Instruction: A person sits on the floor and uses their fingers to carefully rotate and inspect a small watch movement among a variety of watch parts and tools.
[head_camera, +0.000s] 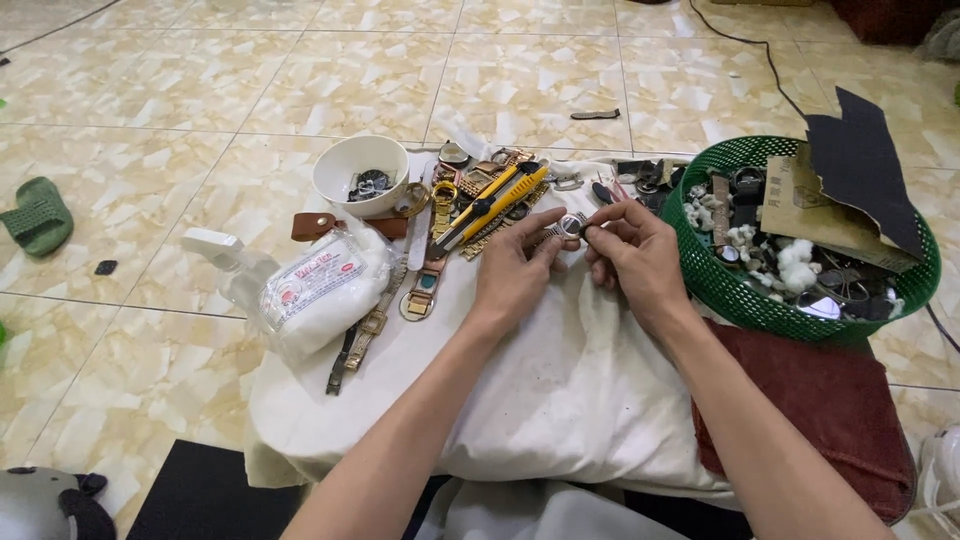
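Note:
My left hand (518, 268) and my right hand (632, 252) meet above a white cloth (540, 390) spread over a low stand. Together they pinch a small silver wristwatch (568, 227) by its metal band, the round case held between both sets of fingertips. Just beyond the hands lie two yellow utility knives (492, 204) on a heap of gold and silver watches and straps (470, 185).
A white bowl (342, 165) with metal parts stands at the back left, beside a plastic bottle and a bag of cotton (320, 290). A green basket (720, 285) at the right holds watch parts, cotton and cardboard. A dark red towel (830, 400) lies under it. Tiled floor surrounds everything.

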